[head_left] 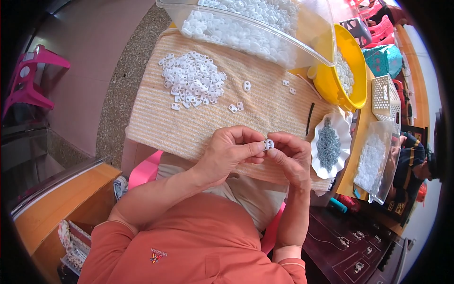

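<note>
A small white plastic piece with two holes [269, 144] is held up between my hands, over the near edge of the cloth-covered table [265, 113]. The thumb and index finger of my right hand [292, 156] pinch it. My left hand [231, 154] is closed, with its thumb and fingertips pressed against the left side of the piece. Whether those fingertips also grip a second small part is hidden. Beyond my left hand lies a pile of similar white two-holed pieces [194, 78]. Loose white pieces [236, 107] sit nearer my hands, with another single white piece [247, 86] beyond them.
At the far side stands a clear plastic bin [246, 21] full of white parts. A yellow basin [358, 97] with white parts is at the far right. Close to my right hand, a white wavy-edged dish [344, 142] holds small grey metal parts. A black strip [310, 118] lies beside it.
</note>
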`<state>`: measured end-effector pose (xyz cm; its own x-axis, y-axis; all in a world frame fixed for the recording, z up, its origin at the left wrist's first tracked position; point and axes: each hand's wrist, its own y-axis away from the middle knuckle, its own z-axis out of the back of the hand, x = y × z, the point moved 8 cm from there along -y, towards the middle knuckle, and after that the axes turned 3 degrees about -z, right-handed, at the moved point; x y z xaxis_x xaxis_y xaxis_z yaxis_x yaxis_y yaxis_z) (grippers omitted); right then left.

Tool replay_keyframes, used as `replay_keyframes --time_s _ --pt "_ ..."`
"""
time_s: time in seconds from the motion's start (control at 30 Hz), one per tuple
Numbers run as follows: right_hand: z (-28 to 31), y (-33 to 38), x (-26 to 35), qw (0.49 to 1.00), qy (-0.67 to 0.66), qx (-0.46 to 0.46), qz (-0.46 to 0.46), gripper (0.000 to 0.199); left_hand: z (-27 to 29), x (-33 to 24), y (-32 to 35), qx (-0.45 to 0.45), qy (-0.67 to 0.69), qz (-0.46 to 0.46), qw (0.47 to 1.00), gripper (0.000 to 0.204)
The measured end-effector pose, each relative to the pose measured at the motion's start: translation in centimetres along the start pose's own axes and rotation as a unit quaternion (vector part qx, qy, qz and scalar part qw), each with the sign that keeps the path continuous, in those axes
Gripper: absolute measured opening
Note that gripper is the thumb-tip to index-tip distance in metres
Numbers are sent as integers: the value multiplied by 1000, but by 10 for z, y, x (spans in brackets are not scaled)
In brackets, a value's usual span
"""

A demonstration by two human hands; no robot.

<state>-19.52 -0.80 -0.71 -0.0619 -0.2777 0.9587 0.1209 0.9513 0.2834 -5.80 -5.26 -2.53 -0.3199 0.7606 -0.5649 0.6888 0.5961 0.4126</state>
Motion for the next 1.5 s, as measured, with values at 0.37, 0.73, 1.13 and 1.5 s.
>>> replay_keyframes --time_s 0.37,0.73,1.13,1.5 --pt "-3 2 -4 998 -55 -5 -24 30 -1 1 0 3 13 1 1000 15" --pt "-5 3 0 997 -82 -7 2 31 -1 6 -1 11 35 21 999 14" --pt "-16 1 22 992 -63 0 107 32 -12 7 2 80 101 52 990 11" --pt "-30 9 43 985 -4 16 174 31 -15 4 2 111 62 6 992 6"
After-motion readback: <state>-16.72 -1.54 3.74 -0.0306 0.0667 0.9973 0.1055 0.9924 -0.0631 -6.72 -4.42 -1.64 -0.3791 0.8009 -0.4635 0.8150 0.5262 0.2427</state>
